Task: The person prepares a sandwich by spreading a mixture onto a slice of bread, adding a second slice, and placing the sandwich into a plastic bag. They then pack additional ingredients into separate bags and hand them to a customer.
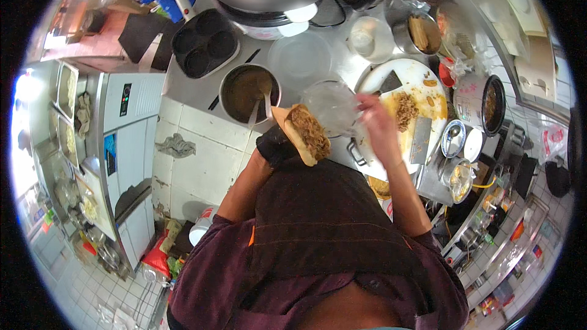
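My left hand (pixel 274 145), in a black glove, holds a split flatbread (pixel 308 136) packed with chopped brown meat, with brownish paper at its upper end. My bare right hand (pixel 378 123) is blurred and hovers by the left side of a round white cutting board (pixel 390 66). Its fingertips meet the edge of a clear plastic bag or container (pixel 328 103); whether they grip it I cannot tell. Chopped meat (pixel 406 111) lies on the board in brown juice, beside a cleaver blade (pixel 421 140). Left of the flatbread stands a steel pot (pixel 222 94) of brown broth with a ladle (pixel 268 103) in it.
Behind the pot sit a dark multi-cup pan (pixel 205 42), a clear round lid (pixel 299 57) and a large cooker (pixel 261 31). A tub with eggs (pixel 367 39) and a dark-rimmed cooker (pixel 472 101) stand rightward. A white cabinet (pixel 130 101) is at far left.
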### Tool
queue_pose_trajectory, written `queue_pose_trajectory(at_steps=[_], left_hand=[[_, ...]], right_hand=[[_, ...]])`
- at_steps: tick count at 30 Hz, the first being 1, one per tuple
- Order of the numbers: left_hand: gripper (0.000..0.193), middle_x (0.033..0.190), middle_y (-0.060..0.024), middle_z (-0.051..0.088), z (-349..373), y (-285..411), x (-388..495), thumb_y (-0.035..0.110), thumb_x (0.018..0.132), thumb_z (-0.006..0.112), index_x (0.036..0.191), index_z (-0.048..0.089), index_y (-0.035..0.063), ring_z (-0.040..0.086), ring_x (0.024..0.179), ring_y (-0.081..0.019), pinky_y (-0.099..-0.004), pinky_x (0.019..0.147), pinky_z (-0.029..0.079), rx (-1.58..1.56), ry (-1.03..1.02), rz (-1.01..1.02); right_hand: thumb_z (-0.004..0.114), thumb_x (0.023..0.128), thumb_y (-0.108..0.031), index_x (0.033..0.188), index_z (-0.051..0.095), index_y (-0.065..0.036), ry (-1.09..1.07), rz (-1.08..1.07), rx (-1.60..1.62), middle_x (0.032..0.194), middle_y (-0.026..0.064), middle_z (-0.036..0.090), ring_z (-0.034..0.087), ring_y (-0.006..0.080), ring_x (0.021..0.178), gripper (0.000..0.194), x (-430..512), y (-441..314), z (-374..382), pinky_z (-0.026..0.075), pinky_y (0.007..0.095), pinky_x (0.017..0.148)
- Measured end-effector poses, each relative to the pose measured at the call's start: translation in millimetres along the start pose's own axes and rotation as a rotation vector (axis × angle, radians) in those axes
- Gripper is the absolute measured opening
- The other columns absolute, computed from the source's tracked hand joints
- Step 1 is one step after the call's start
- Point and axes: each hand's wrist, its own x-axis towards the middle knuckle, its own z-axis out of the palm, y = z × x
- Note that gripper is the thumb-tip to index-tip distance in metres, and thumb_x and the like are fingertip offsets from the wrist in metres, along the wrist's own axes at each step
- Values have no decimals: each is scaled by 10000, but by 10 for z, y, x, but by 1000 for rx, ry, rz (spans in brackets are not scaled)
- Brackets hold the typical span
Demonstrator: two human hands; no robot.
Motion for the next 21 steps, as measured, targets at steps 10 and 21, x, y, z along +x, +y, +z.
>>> queue_pose_trajectory(at_steps=[10, 21], left_hand=[[327, 1229, -159, 639, 174, -27, 108, 208, 931, 613, 1208, 629, 35, 602, 1131, -287, -396, 1015, 458, 1017, -179, -22], [535, 1180, -161, 644, 627, 62, 287, 357, 755, 806, 1187, 661, 78, 568, 1143, -348, -520, 1008, 391, 2273, 245, 911]], right_hand=[[839, 764, -327, 1327, 515, 19, -16, 92, -161, 1206, 193, 632, 624, 302, 1114, 736, -546, -11, 224, 484, 387, 987], [759, 843, -27, 1404, 441, 10, 234, -106, 244, 1198, 99, 609, 587, 177, 1101, 646, -586, 710, -98, 481, 313, 975]])
